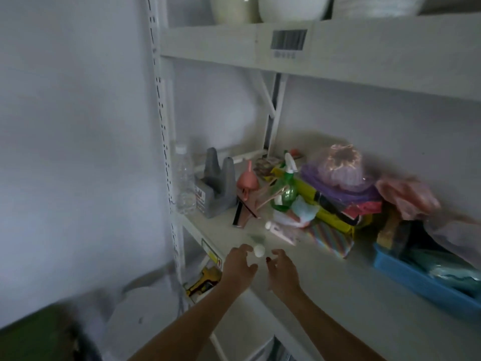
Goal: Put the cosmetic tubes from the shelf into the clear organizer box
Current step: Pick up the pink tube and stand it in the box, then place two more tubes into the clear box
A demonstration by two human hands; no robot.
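Two cosmetic tubes lie on the white shelf [338,277]. A pink tube with a white cap [282,233] rests flat beside a heap of bags. A pale greenish tube with a round white cap [258,247] lies closer to me, blurred. My left hand [238,268] hovers just left of its cap, fingers apart. My right hand [282,272] is just right of the cap, fingers curled and apart. Neither hand holds anything. No clear organizer box is in view.
On the shelf stand a clear water bottle [185,182], a grey holder [217,187], a pink funnel [247,182], a green spray bottle [285,190], stacked coloured bags [338,194] and a blue tray [426,282]. A shelf above carries white pots [291,6].
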